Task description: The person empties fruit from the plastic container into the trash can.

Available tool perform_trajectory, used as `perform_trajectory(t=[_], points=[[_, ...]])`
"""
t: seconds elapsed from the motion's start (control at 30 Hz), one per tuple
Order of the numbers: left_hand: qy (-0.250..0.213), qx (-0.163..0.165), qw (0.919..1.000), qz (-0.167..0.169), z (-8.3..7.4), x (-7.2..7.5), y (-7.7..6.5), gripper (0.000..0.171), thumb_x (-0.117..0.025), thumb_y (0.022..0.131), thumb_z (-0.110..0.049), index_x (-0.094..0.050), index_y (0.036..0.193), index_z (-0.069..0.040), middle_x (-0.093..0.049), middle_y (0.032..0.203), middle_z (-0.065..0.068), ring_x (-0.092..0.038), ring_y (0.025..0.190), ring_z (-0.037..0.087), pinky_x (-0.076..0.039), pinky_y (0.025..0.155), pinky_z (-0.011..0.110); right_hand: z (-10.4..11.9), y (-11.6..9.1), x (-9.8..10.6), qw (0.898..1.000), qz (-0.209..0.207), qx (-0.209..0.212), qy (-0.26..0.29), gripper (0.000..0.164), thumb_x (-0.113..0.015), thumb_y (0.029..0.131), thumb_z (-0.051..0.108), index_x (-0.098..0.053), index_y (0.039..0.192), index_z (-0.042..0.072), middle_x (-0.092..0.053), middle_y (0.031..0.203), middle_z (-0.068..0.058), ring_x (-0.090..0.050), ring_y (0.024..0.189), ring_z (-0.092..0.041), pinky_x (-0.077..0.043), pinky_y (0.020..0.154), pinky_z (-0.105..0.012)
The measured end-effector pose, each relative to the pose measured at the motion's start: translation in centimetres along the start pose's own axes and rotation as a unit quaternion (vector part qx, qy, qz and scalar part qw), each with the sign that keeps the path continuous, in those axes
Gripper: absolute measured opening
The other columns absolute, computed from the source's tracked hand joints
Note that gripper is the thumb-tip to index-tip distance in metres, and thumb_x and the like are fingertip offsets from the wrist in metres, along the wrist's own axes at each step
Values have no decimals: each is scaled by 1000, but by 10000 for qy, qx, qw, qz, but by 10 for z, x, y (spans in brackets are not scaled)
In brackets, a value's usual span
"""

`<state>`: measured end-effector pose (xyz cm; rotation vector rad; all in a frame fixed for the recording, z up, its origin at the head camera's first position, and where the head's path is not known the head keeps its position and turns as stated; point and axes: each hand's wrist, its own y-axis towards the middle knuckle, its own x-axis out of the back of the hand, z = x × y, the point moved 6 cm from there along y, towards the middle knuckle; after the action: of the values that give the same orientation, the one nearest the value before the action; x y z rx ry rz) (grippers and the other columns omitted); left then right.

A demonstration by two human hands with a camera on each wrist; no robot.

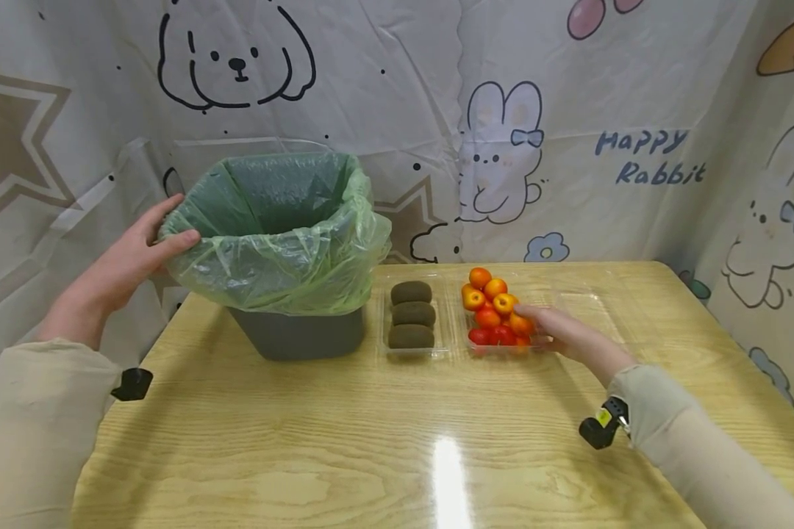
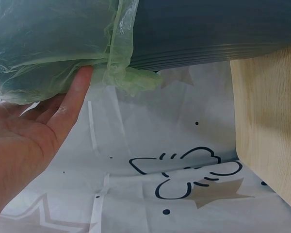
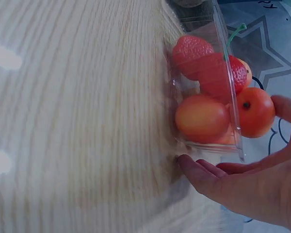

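My left hand [image 1: 129,253] cups the outer left side of a grey trash bin [image 1: 298,334] lined with a green plastic bag [image 1: 271,264]. Its thumb and fingers are spread and touch the bag, as the left wrist view also shows. My right hand [image 3: 247,182] is at the right end of a clear plastic box [image 1: 499,350] of small orange and red fruits [image 1: 487,317]. In the right wrist view its thumb touches an orange fruit [image 3: 254,112], and its other fingers lie beside the box's end wall. Strawberry-like red fruits [image 3: 191,56] sit nearer the box's front.
Three brown kiwis [image 1: 413,314] lie in another clear box between bin and fruit box. A third clear box [image 1: 595,312] stands at the right. All rest on a wooden table [image 1: 317,441], with a printed curtain [image 1: 397,95] behind.
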<state>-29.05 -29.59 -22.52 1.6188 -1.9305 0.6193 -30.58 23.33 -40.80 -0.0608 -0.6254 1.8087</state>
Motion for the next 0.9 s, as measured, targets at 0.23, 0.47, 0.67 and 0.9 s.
perform_trajectory(t=[0.23, 0.47, 0.67, 0.9], points=[[35, 47, 10000, -8, 0, 0, 0, 69, -38, 96, -40, 9, 145, -33, -3, 150, 18, -41, 95, -1, -37, 79, 26, -5, 5, 2, 9908, -133, -56, 1344, 30, -31, 97, 36, -45, 96, 10, -48, 79, 7, -47, 76, -6, -46, 73, -25], [34, 37, 10000, -6, 0, 0, -1, 67, -38, 96, -39, 8, 144, -37, -3, 150, 17, -40, 96, -1, -36, 81, 27, -5, 7, 0, 9808, -22, 22, 1951, 44, -27, 98, 17, -28, 137, -2, -48, 107, -6, -49, 94, -12, -43, 90, -28], [17, 30, 10000, -29, 1, 1, 0, 66, -38, 96, -39, 8, 144, -39, -2, 150, 15, -39, 99, 1, -36, 83, 30, -1, 6, -5, 9700, -48, 53, 2429, 51, -25, 98, 14, -9, 146, 9, -32, 121, -12, -44, 99, -17, -39, 94, -38], [90, 24, 10000, -7, 1, 1, 0, 67, -38, 96, -39, 8, 144, -38, -2, 150, 15, -38, 100, 2, -36, 78, 24, -4, 5, -8, 9590, 30, -245, 2824, 30, -33, 97, 21, -29, 125, 9, -40, 95, -5, -44, 61, -10, -42, 66, -25]])
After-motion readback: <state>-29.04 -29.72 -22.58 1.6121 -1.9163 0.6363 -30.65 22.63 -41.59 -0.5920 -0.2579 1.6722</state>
